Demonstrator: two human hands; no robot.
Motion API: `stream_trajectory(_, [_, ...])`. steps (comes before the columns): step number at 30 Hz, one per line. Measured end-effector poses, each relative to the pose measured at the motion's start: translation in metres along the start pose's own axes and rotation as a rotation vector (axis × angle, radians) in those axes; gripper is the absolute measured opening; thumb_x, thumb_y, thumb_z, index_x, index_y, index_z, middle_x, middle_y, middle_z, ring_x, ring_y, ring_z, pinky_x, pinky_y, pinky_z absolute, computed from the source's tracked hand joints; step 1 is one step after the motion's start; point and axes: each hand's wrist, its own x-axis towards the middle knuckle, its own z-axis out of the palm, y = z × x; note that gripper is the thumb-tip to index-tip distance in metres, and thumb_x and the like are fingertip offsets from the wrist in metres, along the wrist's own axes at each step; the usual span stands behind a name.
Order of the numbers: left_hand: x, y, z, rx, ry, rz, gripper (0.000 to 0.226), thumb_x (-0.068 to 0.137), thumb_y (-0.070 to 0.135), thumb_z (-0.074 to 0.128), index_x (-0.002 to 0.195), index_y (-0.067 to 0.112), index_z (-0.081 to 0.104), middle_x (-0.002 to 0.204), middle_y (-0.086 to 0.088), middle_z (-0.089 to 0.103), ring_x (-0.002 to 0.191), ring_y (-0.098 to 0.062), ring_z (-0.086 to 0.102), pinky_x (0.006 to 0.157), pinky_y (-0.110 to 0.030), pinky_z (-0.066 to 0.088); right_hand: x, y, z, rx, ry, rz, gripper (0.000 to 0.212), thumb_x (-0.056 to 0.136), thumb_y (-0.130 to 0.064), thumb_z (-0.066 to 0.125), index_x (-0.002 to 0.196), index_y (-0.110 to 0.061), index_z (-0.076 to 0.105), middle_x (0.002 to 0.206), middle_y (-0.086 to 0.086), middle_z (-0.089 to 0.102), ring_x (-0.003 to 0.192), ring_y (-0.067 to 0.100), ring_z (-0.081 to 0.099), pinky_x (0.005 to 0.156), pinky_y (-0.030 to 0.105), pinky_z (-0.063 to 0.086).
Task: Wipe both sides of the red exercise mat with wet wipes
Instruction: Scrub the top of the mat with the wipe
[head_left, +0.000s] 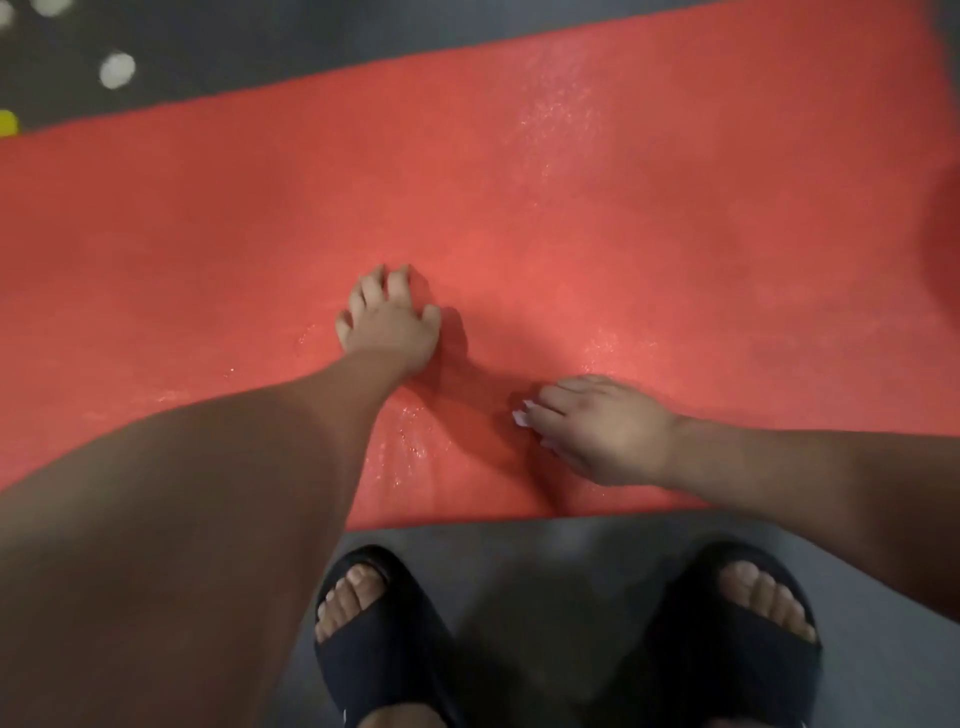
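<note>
1. Mat (623, 208) lies flat on the grey floor (545, 561), red face up. Its near edge is just ahead of the person's black slides (384, 649).
2. Left hand (392, 325): fingers spread and bent, tips pressing on the mat about mid-width. Nothing visible in it.
3. Right hand (602, 431): low, close to the near edge, fingers extended toward the left and resting on the surface, not curled round anything. No wipe visible. One may sit under the palm, can't tell.
4. Wet sheen (410, 441) shows between the hands, with more toward the upper right. The far-left part looks matte. Judgement: top face partly wiped, underside not yet done.
5. Risks from here:
   - Patchy coverage. Damp areas are scattered, so dry strips get skipped unless the strokes overlap.
   - Mat creeps or buckles on the smooth floor if the wiping push beats the bracing hand.
   - Wet face flipped onto the floor picks up grit.
   - Damp foam is slick, so a loaded hand or slide could slip.
   - Long nails on the right hand could score the foam under hard pressure.
</note>
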Motion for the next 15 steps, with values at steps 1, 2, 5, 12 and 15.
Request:
stream_trajectory(1, [-0.006, -0.004, -0.013, 0.073, -0.057, 0.019, 0.061, 0.098, 0.047, 0.046, 0.155, 0.03, 0.03, 0.162, -0.005, 0.023, 0.151, -0.028, 0.019, 0.122, -0.055, 0.016, 0.0, 0.0, -0.006, 0.007, -0.036, 0.0, 0.031, 0.097, -0.032, 0.042, 0.114, -0.015, 0.061, 0.095, 0.005, 0.059, 0.087, 0.03, 0.059, 0.077, 0.04, 0.054])
stream_trajectory(2, [-0.014, -0.008, -0.026, 0.166, -0.107, 0.055, 0.06, 0.098, 0.048, 0.047, 0.152, 0.028, 0.034, 0.158, -0.006, 0.028, 0.147, -0.03, 0.023, 0.121, -0.056, 0.019, 0.002, 0.002, -0.012, 0.022, -0.062, 0.019, 0.026, 0.097, -0.031, 0.043, 0.108, -0.016, 0.06, 0.094, 0.006, 0.06, 0.087, 0.032, 0.06, 0.077, 0.041, 0.054])
stream_trajectory(5, [-0.038, -0.019, -0.072, 0.503, -0.252, 0.219, 0.055, 0.099, 0.048, 0.046, 0.148, 0.024, 0.041, 0.151, -0.009, 0.038, 0.144, -0.032, 0.028, 0.117, -0.054, 0.026, 0.015, 0.003, -0.041, 0.103, -0.093, 0.233, 0.015, 0.092, -0.021, 0.054, 0.105, -0.016, 0.058, 0.1, 0.01, 0.064, 0.096, 0.033, 0.062, 0.079, 0.035, 0.05])
stream_trajectory(12, [-0.101, 0.002, -0.163, 0.403, -0.261, 0.414, 0.037, 0.098, 0.036, 0.053, 0.127, 0.015, 0.063, 0.128, -0.01, 0.067, 0.119, -0.031, 0.06, 0.098, -0.033, 0.049, 0.059, -0.022, -0.137, 0.747, 0.083, 0.72, 0.004, 0.089, -0.014, 0.06, 0.085, -0.016, 0.058, 0.071, 0.007, 0.065, 0.059, 0.021, 0.054, 0.053, 0.026, 0.041])
stream_trajectory(15, [-0.128, 0.014, -0.168, 0.009, -0.168, 0.428, 0.02, 0.095, 0.028, 0.061, 0.107, 0.015, 0.072, 0.104, -0.004, 0.075, 0.1, -0.026, 0.068, 0.089, -0.035, 0.054, 0.056, -0.047, -0.173, 1.034, 0.158, 0.706, 0.019, 0.091, -0.002, 0.06, 0.082, -0.016, 0.053, 0.071, 0.008, 0.059, 0.063, 0.017, 0.054, 0.055, 0.027, 0.046])
